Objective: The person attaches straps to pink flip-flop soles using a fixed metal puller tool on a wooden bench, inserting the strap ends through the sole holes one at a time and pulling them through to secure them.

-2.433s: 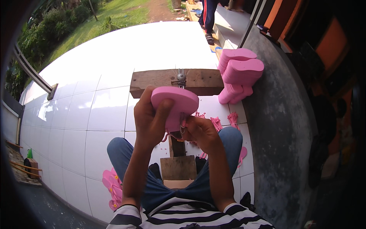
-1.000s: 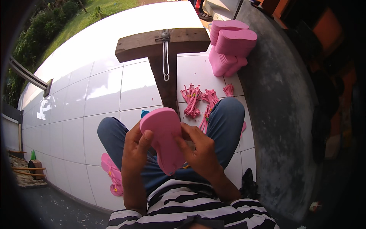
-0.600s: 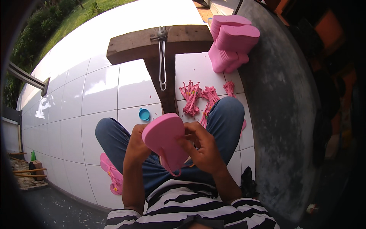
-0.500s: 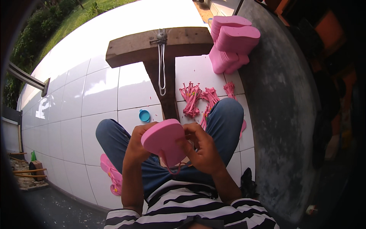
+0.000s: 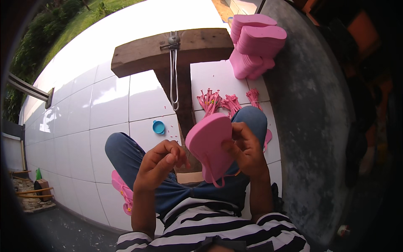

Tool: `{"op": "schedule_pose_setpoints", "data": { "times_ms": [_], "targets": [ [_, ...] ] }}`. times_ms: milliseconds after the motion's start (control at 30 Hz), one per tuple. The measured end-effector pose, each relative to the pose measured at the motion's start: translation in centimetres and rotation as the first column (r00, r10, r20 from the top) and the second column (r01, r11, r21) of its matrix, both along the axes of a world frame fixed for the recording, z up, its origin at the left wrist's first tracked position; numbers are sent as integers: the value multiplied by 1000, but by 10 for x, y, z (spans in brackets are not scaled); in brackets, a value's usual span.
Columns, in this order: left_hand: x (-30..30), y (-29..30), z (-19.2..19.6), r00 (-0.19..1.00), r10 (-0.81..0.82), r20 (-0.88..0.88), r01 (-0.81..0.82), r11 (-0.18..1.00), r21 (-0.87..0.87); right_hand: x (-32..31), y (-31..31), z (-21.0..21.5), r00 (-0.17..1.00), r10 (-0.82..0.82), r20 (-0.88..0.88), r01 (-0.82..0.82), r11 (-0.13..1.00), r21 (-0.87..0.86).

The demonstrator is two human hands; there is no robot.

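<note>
A pink flip-flop sole [image 5: 211, 140] is tilted up in front of me, with a thin pink strap [image 5: 217, 178] hanging in a loop from its lower end. My right hand [image 5: 248, 149] grips its right edge, thumb on the face and fingers behind. To the left of the sole and apart from it, my left hand [image 5: 160, 163] is closed, its fingers curled in toward the thumb. Whether anything small sits in those fingers I cannot make out. Behind the sole rises a T-shaped wooden stand [image 5: 176, 50], with a white looped cord or wire [image 5: 174, 84] hanging from a metal fitting.
Stacked pink soles [image 5: 260, 44] stand at the far right. Bundles of pink straps [image 5: 208, 101] lie before my right knee. A small blue lidded cup [image 5: 158, 127] sits on the white tiles, pink scraps beside it. Pink flip-flops [image 5: 121, 191] lie by my left thigh.
My left hand has let go of the sole and drawn away to the left. My right hand has carried the sole rightward and slightly up, tilting it more upright.
</note>
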State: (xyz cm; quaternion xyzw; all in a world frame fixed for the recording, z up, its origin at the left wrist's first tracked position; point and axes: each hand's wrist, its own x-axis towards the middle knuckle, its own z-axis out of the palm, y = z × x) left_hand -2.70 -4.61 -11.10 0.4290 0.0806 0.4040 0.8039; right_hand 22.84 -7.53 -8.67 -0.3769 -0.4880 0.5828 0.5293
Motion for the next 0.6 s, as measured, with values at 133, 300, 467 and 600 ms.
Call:
{"op": "schedule_pose_setpoints", "data": {
  "times_ms": [133, 300, 467, 600],
  "targets": [
    [20, -7, 22, 843, 235, -483, -121, 959, 256, -11, 0, -9, 989, 146, -12, -143, 979, 149],
    [13, 10, 26, 793, 180, -582, 94, 908, 409, -14, -3, -5, 957, 265, -117, -255, 962, 97],
    [9, 16, 38, 740, 338, -582, 132, 775, 618, -11, 3, 0, 957, 286, 49, -289, 950, 116],
    [13, 11, 20, 855, 143, -499, 112, 888, 446, -6, 3, 13, 926, 304, 223, -346, 920, 183]
  ]
}}
